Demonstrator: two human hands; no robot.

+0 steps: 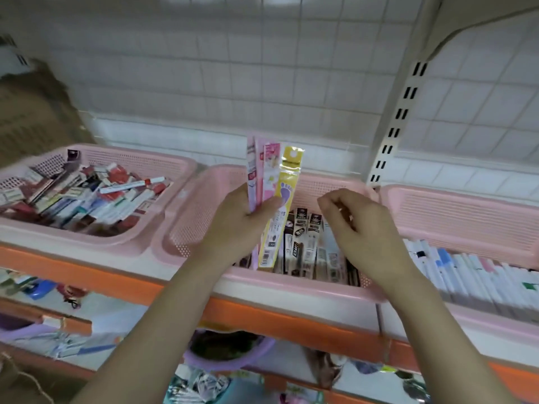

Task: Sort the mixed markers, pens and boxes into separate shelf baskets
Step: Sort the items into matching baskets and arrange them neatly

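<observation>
Fingers of the left hand (243,218) pinch upright pen packets (272,182) at frame centre, long axes vertical; the right hand (354,225) hovers beside them, loosely curled, empty.

Soft, even light is falling from above and giving only weak shadows. The wide lens is bending the shelf post (396,112) near the edges. The whole picture is looking slightly blurred, most in the left corner.
</observation>
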